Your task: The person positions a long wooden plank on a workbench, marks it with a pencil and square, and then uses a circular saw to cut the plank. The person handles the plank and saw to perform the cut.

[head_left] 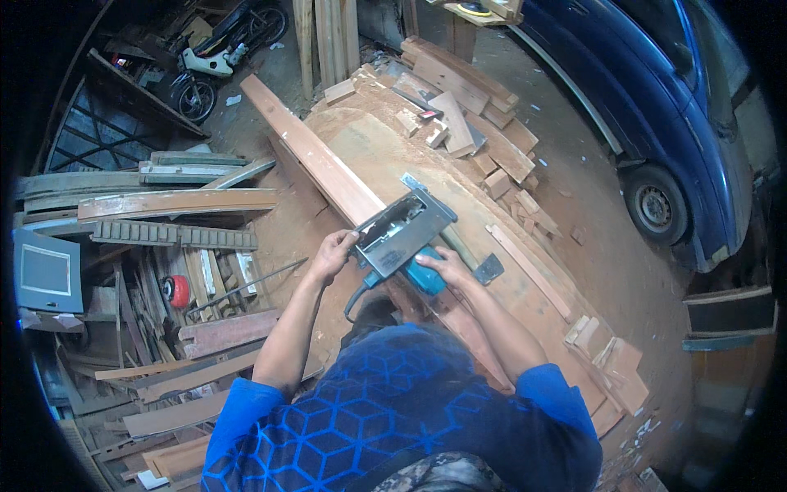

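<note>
In front of my body I hold up a teal power tool that looks like a circular saw (406, 238), its flat dark metal base plate with a long opening turned upward. My left hand (332, 254) grips the plate's left edge near the cord end. Around the teal motor body, my right hand (443, 266) is closed. Below the tool a long reddish board (307, 148) runs away toward the far left. It rests along the edge of a dusty wooden work surface (352, 148). A small dark flat piece (489, 269) lies right of my right hand.
Offcuts (484, 115) pile along the surface's far right edge, and a thin strip (529, 271) lies nearer. Stacked timber (172, 201) and a grey box (47, 271) fill the left. A motorcycle (217, 61) stands far left, a blue vehicle (648, 98) at right.
</note>
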`<state>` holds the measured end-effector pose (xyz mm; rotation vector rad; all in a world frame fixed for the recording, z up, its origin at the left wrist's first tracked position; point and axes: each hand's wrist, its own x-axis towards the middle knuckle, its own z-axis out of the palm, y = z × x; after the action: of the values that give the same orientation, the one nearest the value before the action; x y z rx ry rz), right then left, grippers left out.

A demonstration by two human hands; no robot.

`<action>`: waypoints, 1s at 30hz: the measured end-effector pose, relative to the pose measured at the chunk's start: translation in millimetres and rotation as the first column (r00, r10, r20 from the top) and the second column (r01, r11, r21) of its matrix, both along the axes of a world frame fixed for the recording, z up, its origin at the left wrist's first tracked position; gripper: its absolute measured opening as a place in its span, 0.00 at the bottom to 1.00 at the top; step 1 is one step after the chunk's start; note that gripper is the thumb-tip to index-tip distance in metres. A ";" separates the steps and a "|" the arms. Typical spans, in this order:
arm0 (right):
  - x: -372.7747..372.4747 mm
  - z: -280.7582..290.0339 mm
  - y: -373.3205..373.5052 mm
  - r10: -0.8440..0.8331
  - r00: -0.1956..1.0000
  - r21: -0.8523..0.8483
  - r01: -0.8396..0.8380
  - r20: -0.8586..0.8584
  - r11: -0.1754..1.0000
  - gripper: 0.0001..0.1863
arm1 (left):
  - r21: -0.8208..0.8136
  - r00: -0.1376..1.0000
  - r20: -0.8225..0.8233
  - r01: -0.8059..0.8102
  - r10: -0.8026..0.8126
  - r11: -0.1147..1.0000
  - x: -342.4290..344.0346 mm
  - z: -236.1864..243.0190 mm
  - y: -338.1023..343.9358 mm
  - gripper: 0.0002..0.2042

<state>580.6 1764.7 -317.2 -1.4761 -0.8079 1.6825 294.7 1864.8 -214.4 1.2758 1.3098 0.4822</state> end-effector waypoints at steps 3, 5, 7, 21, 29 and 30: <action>-29.7 -5.7 37.9 -0.074 0.993 0.102 0.064 0.093 0.993 0.42 | 0.127 0.997 0.023 -0.082 0.080 0.989 -8.5 -8.3 25.6 0.18; -53.9 -17.5 57.4 -0.139 0.969 0.171 0.104 0.205 0.980 0.42 | 0.156 0.992 -0.050 -0.103 0.112 0.982 -15.1 -20.4 44.5 0.18; -66.3 -24.2 63.6 -0.136 0.959 0.158 0.098 0.247 0.982 0.40 | 0.186 0.976 -0.174 -0.097 0.130 0.978 -18.1 -31.2 60.3 0.21; -85.3 -11.9 87.5 -0.159 0.925 0.048 0.152 0.345 0.987 0.43 | 0.522 0.929 -0.364 0.259 -0.062 0.812 -47.4 13.9 50.8 0.19; -81.9 -27.7 90.7 -0.085 0.963 0.004 0.087 0.255 0.996 0.45 | 0.595 0.833 -0.553 0.417 -0.027 0.688 -53.7 4.3 43.9 0.21; -80.4 -29.3 90.3 -0.090 0.963 0.013 0.089 0.255 0.996 0.45 | 0.621 0.833 -0.554 0.428 -0.019 0.657 -53.2 2.3 44.0 0.21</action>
<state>500.2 1855.0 -346.4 -1.7267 -0.8630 1.4427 241.5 1908.7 -212.1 2.3602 1.3886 0.5229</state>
